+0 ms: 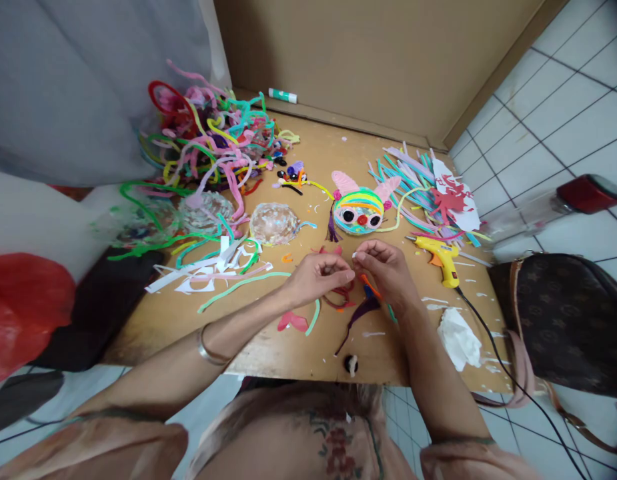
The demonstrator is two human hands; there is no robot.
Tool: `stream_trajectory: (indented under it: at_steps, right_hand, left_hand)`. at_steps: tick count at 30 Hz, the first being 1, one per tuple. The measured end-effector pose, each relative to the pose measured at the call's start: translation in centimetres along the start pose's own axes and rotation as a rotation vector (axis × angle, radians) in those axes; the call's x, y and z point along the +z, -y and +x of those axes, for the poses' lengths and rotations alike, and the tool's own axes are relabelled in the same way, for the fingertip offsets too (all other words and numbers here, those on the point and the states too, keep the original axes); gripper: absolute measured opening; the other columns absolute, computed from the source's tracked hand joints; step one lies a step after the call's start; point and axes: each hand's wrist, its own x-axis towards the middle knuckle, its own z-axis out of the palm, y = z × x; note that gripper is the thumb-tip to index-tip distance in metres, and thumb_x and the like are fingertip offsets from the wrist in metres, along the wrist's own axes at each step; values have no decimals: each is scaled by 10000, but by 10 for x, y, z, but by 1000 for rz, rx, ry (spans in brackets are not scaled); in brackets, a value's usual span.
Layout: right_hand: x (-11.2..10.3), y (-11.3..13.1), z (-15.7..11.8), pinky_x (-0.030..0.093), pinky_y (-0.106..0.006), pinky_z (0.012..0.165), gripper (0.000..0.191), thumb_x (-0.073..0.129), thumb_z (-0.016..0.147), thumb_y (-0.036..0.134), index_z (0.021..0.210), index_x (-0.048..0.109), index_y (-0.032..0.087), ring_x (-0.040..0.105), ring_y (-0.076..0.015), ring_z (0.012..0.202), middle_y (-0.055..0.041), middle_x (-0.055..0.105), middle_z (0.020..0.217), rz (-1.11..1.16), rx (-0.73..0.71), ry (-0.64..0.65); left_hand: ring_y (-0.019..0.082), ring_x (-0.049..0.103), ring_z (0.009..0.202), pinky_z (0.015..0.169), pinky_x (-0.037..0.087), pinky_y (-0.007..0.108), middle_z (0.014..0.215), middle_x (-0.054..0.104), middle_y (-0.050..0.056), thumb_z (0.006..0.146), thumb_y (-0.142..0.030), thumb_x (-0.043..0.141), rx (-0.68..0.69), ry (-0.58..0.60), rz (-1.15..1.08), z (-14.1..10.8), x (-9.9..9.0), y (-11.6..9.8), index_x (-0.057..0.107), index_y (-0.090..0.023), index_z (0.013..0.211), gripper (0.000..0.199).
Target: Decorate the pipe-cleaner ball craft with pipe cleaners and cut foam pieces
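Observation:
Both hands are close together above the middle of the table. My left hand [322, 275] has its fingers curled in a pinch; what they hold, if anything, is too small to name. My right hand [385, 268] pinches a tiny white piece [355, 256] at its fingertips. Beyond the hands stands a colourful mask-like face [361, 212] with pink ears, black eyes and a red nose. Red pipe cleaners [338, 298] lie partly hidden under the hands. A dark purple strand [361, 316] lies below my right hand, and a red paper piece [293, 322] below my left.
A tangled pile of pipe cleaners [208, 143] fills the back left. White paper scraps [223, 267] lie at left. On the right are a yellow glue gun [441, 257] with a black cord, crumpled tissue [459, 337] and a brown bag [573, 320]. A glue stick [283, 96] lies at the back.

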Motion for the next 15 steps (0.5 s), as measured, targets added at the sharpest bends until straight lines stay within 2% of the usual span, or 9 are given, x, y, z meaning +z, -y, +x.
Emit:
stream_trajectory:
  at_steps: [2, 4, 9, 15]
  right_hand:
    - [1, 0, -1, 428, -197, 536, 227, 816, 676, 355, 726, 678, 182, 558, -80, 537, 30, 648, 590, -22, 2, 7]
    - [5, 1, -2, 437, -209, 537, 246, 817, 670, 379, 726, 678, 185, 563, -91, 542, 27, 647, 587, -54, 3, 11]
    - [9, 3, -3, 471, -233, 565, 282, 820, 664, 431, 732, 686, 193, 570, -103, 555, 25, 649, 602, -77, 22, 39]
    - [4, 0, -2, 490, -241, 584, 322, 797, 693, 480, 807, 717, 190, 603, -105, 575, -1, 696, 697, -27, 59, 50]
  left_hand:
    - [72, 540, 533, 506, 410, 185, 668, 671, 13, 741, -495, 732, 66, -126, -7, 2, 0, 0, 666, -127, 806, 379]
    - [71, 543, 539, 515, 409, 183, 673, 674, 9, 716, -485, 759, 95, -191, -19, 4, -1, 1, 665, -130, 825, 383]
    - [93, 587, 575, 545, 428, 205, 749, 723, 50, 758, -502, 714, 46, -156, -48, 4, 0, -1, 673, -134, 794, 372]
    - [55, 440, 485, 489, 336, 196, 575, 587, -28, 706, -461, 746, 34, -202, -97, 7, -2, -3, 638, -141, 738, 339]
